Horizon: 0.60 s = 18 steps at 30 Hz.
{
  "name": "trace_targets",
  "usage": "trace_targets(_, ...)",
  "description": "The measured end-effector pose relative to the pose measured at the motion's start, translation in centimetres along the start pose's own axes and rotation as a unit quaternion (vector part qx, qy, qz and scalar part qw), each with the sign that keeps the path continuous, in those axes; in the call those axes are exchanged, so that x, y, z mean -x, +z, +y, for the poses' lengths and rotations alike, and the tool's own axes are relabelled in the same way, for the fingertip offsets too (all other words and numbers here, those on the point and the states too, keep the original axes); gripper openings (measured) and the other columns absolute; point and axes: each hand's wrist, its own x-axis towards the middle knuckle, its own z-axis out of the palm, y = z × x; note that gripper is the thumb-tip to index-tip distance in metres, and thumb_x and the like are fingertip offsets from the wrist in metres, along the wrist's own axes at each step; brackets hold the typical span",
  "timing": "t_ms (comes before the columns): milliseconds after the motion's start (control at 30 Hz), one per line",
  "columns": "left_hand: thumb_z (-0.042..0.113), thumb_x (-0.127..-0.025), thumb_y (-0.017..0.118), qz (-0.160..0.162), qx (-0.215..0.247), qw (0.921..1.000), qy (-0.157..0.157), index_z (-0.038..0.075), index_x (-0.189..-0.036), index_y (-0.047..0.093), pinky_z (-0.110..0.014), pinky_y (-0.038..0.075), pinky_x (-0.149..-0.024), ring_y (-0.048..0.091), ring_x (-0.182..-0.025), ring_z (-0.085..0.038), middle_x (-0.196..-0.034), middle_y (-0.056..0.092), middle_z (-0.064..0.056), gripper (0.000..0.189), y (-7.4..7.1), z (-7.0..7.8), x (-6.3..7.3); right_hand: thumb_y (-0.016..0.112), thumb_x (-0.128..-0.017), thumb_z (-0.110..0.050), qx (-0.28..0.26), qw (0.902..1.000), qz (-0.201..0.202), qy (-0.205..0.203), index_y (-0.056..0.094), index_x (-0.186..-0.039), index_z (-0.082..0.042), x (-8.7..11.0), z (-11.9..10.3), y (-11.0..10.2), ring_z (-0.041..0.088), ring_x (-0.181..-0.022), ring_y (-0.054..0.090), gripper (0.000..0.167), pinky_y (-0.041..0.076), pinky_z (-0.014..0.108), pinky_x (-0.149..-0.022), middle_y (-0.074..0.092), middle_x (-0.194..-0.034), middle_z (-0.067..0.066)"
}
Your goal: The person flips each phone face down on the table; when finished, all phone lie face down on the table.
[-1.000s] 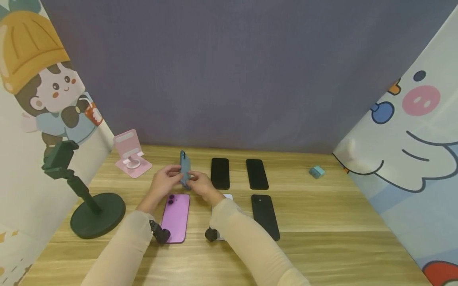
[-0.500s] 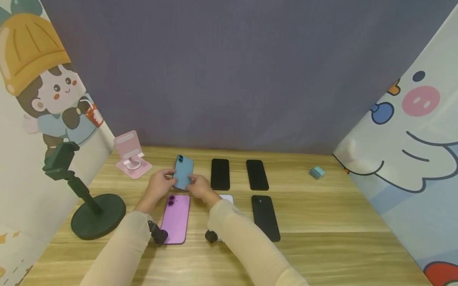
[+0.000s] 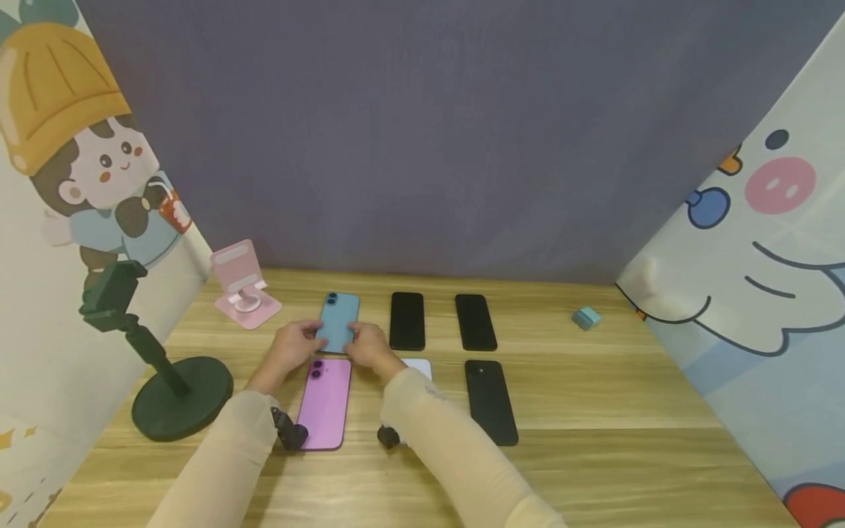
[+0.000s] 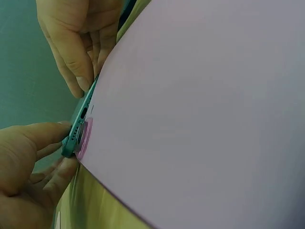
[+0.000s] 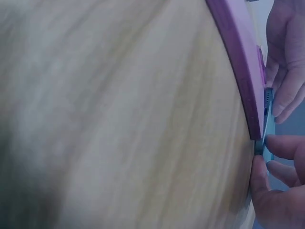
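Observation:
A light blue smartphone (image 3: 339,321) lies back up on the table in the head view, its two camera lenses at the far left corner. My left hand (image 3: 295,346) pinches its left edge near the bottom. On the opposite edge my right hand (image 3: 371,346) pinches it likewise. The left wrist view catches the phone's (image 4: 81,117) bottom edge with its port, my left hand (image 4: 24,167) at one corner and my right hand above. Just in front lies a pink smartphone (image 3: 326,402), back up, apart from my fingers.
Two black smartphones (image 3: 407,321) lie right of the blue one; a third black phone (image 3: 491,402) is nearer me. My right sleeve partly covers a white phone (image 3: 419,368). A pink stand (image 3: 247,312), dark green stand (image 3: 181,400) and small teal block (image 3: 585,317) surround them.
The blue smartphone was tipped up on its edge between both hands. It has come down flat, with its back up. Both hands have kept hold of its sides.

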Motion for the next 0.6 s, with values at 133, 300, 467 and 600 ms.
trace_targets(133,0.01,-0.086,0.071,0.001,-0.018,0.9998,0.01,-0.009,-0.125,0.058,-0.045,0.053,-0.08,0.062,-0.094,-0.035,-0.106,0.065,-0.026,0.046,0.0,0.1,0.0,0.07,-0.088,-0.01,0.015,0.9999,-0.001,-0.004,0.055,-0.138,-0.007,-0.1,0.0,0.0,0.013,-0.078,0.053,0.052,0.048,0.022,-0.071,0.055,-0.085,0.0)
trace_targets(300,0.008,-0.086,0.07,-0.003,-0.033,0.9994,0.008,-0.012,-0.125,0.056,-0.049,0.051,-0.087,0.061,-0.102,-0.041,-0.113,0.062,-0.03,0.046,0.0,0.7,0.2,0.069,-0.089,-0.012,0.04,0.9992,-0.002,-0.01,0.055,-0.138,-0.006,-0.1,-0.2,0.1,0.017,-0.09,0.058,0.051,0.05,0.027,-0.084,0.062,-0.095,0.004)
trace_targets(467,0.006,-0.087,0.067,-0.022,-0.036,0.9991,-0.002,-0.015,-0.124,0.055,-0.052,0.048,-0.092,0.058,-0.108,-0.044,-0.119,0.059,-0.033,0.044,0.3,1.3,0.3,0.069,-0.089,-0.011,0.058,0.9983,-0.003,-0.007,0.055,-0.138,-0.006,0.1,-0.3,0.1,0.024,-0.116,0.056,0.051,0.044,0.033,-0.1,0.063,-0.121,0.012)
trace_targets(600,0.005,-0.086,0.068,-0.027,-0.048,0.9985,0.002,-0.015,-0.12,0.057,-0.052,0.049,-0.09,0.06,-0.103,-0.042,-0.115,0.061,-0.032,0.041,0.3,1.4,0.2,0.068,-0.089,-0.01,0.061,0.9981,-0.004,-0.008,0.055,-0.138,-0.005,0.2,-0.3,-0.1,0.026,-0.125,0.051,0.051,0.039,0.034,-0.104,0.058,-0.131,0.013)
